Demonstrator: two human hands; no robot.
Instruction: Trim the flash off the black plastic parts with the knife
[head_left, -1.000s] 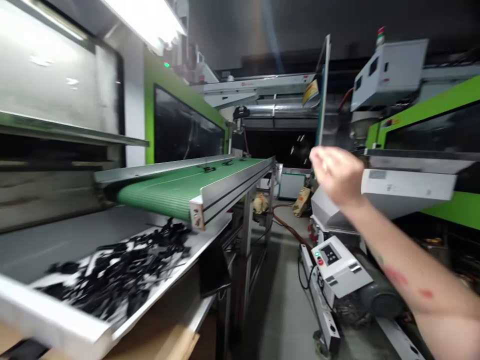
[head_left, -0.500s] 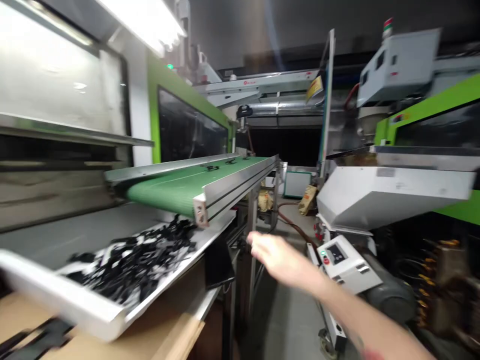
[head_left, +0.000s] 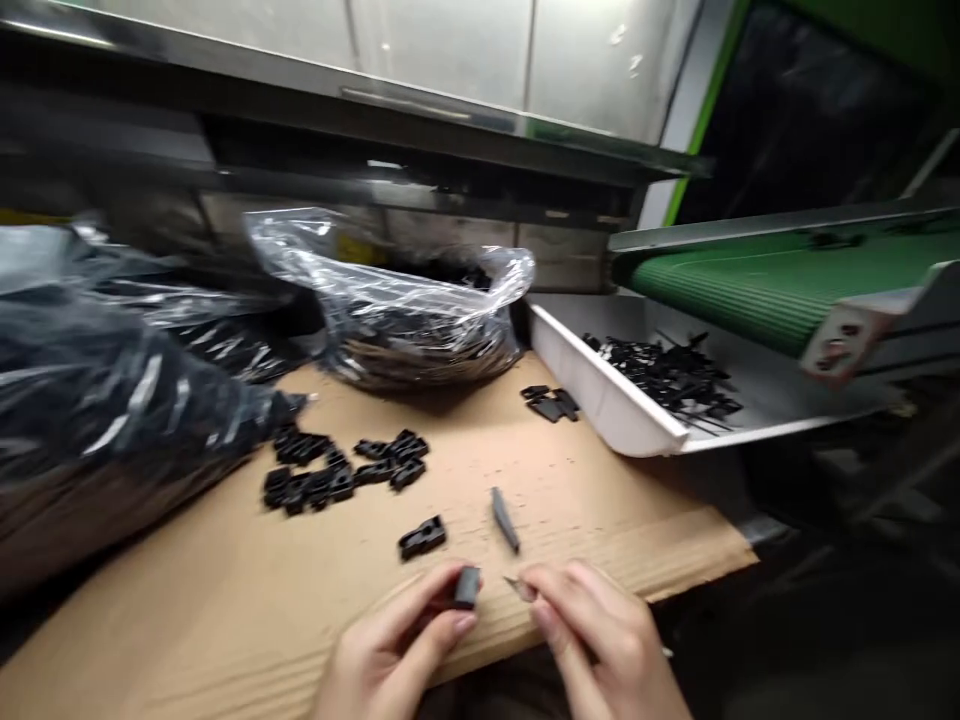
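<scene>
At the cardboard's near edge, my left hand pinches a small black plastic part between thumb and fingertips. My right hand, close beside it, is closed on a small pointed blade; its tip points toward the black part, with a gap between them. Just beyond the hands lie a single black moulded piece and a slim dark curved piece. Farther left, several black moulded parts sit in a loose cluster.
Clear plastic bags of black parts and a large dark-filled bag stand behind and left. A white tray holds black pieces under a green conveyor belt. Several flat black bits rest beside the tray. Cardboard covers the worktop.
The view has swung left and down from the conveyor and aisle to the cardboard. My right hand, earlier outstretched, now grips a blade; my left hand has come into view holding a black part.
</scene>
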